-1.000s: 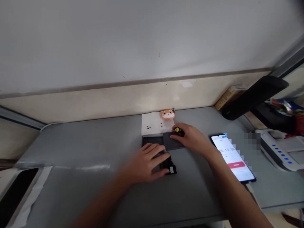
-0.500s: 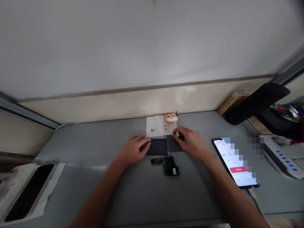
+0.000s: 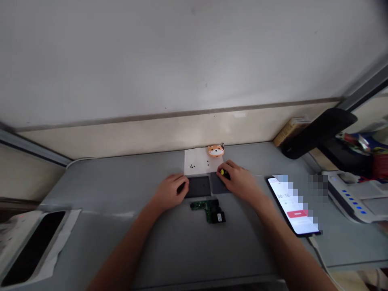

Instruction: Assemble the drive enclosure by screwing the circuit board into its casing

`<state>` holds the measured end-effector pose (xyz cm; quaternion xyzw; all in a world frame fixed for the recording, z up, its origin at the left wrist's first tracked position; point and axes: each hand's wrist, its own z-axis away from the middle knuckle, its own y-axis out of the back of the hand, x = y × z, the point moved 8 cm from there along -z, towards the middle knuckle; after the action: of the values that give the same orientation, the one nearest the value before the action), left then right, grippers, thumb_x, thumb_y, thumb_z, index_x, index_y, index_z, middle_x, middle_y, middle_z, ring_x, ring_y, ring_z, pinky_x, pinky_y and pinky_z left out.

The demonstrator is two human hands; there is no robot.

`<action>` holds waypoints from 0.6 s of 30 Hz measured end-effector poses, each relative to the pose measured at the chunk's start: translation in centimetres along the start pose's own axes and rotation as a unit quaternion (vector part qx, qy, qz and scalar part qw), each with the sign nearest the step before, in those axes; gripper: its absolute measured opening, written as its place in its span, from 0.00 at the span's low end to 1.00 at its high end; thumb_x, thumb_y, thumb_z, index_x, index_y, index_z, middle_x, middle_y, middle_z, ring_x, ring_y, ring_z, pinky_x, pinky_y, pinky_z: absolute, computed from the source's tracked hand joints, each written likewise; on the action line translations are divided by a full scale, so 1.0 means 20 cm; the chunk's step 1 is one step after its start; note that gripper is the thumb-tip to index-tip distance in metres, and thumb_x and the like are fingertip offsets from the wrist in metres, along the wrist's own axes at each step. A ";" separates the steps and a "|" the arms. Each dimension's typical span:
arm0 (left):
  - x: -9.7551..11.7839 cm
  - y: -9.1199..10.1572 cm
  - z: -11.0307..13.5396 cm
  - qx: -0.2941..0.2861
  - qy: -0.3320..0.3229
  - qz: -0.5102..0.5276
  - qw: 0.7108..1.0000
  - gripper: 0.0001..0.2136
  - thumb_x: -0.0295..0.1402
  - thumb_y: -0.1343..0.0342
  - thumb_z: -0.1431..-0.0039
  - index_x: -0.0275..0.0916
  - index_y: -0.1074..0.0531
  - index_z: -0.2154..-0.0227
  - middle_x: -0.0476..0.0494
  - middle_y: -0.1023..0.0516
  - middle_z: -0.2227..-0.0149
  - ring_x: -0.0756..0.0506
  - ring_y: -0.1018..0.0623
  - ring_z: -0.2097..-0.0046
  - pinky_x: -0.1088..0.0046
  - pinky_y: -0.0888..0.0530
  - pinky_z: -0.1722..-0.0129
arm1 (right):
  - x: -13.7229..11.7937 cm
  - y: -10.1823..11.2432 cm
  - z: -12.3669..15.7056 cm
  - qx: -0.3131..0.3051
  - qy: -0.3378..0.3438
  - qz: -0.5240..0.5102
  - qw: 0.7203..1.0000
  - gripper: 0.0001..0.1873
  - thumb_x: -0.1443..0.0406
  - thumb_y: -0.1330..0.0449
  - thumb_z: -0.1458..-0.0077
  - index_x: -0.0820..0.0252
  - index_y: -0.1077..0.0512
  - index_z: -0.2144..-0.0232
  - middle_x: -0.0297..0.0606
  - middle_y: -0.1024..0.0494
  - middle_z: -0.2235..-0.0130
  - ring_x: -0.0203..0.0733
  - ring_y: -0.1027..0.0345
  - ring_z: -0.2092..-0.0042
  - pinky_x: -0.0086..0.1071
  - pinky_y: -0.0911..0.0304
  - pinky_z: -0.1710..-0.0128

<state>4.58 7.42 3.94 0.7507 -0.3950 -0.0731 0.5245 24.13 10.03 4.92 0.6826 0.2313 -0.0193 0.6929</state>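
On the grey desk lies a flat dark casing piece [image 3: 198, 186], with a second dark flat piece [image 3: 217, 184] against its right side. My left hand [image 3: 172, 191] closes its curled fingers and thumb around the casing's left end. In my right hand [image 3: 238, 180], a small screwdriver [image 3: 224, 173] with a yellow end and dark body is pinched above the second piece; its tip is hidden. A green circuit board [image 3: 207, 210] with black parts rests just in front of the casing. Behind, several tiny dark screws [image 3: 192, 166] lie on a white paper [image 3: 197, 155].
An orange animal-face case [image 3: 216, 151] sits on the paper's back right corner. To the right are a lit phone [image 3: 292, 206] with a cable, a white power strip [image 3: 353, 200], a black cylinder [image 3: 318, 133] and a book [image 3: 291, 130]. A white box [image 3: 33, 248] occupies the left.
The whole view has shifted slightly, so things appear a little further left. Both hands keep their holds on the casing piece and the screwdriver.
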 end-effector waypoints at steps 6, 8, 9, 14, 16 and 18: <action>0.00 -0.01 0.00 -0.002 0.007 -0.001 1.000 0.10 0.25 0.54 0.36 0.41 0.30 0.71 0.47 0.23 0.72 0.47 0.24 0.70 0.70 0.27 0.65 | 0.01 0.00 0.00 0.007 0.018 -0.011 1.000 0.11 0.64 0.46 0.33 0.56 0.24 0.57 0.41 0.22 0.56 0.37 0.30 0.68 0.32 0.45 0.69; 0.00 -0.01 0.00 0.000 0.006 0.003 1.000 0.10 0.25 0.54 0.36 0.40 0.30 0.71 0.47 0.23 0.72 0.47 0.25 0.70 0.70 0.27 0.65 | 0.00 0.00 0.00 0.004 0.016 -0.008 1.000 0.11 0.64 0.47 0.33 0.56 0.24 0.57 0.41 0.22 0.56 0.38 0.29 0.68 0.32 0.45 0.69; 0.00 -0.01 0.00 0.000 0.004 0.005 1.000 0.10 0.24 0.54 0.36 0.40 0.30 0.71 0.47 0.23 0.72 0.47 0.25 0.70 0.71 0.27 0.65 | 0.00 0.00 0.00 0.001 0.012 -0.006 1.000 0.11 0.64 0.47 0.33 0.56 0.24 0.57 0.41 0.22 0.56 0.38 0.29 0.68 0.32 0.45 0.69; 0.00 0.00 0.00 0.014 -0.003 0.003 1.000 0.10 0.24 0.53 0.37 0.40 0.31 0.71 0.48 0.24 0.73 0.48 0.25 0.71 0.72 0.28 0.66 | 0.00 0.00 0.00 -0.001 0.005 0.002 1.000 0.11 0.65 0.47 0.33 0.56 0.24 0.58 0.40 0.23 0.55 0.38 0.28 0.67 0.31 0.46 0.69; 0.00 0.00 0.00 0.015 -0.004 0.001 1.000 0.10 0.23 0.53 0.37 0.40 0.31 0.71 0.48 0.24 0.73 0.48 0.25 0.71 0.72 0.28 0.66 | -0.01 0.00 0.00 0.006 0.013 0.003 1.000 0.10 0.65 0.46 0.33 0.56 0.24 0.58 0.40 0.23 0.56 0.38 0.29 0.68 0.31 0.46 0.69; 0.00 0.00 0.00 0.010 -0.003 0.002 1.000 0.10 0.23 0.53 0.37 0.40 0.31 0.71 0.48 0.24 0.73 0.48 0.25 0.71 0.72 0.28 0.65 | -0.01 0.00 0.00 0.010 0.019 0.001 1.000 0.10 0.65 0.46 0.33 0.56 0.24 0.59 0.40 0.22 0.57 0.38 0.29 0.68 0.31 0.45 0.69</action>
<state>4.57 7.40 3.86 0.7552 -0.3984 -0.0701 0.5158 23.95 10.01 4.89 0.6903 0.2431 -0.0078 0.6814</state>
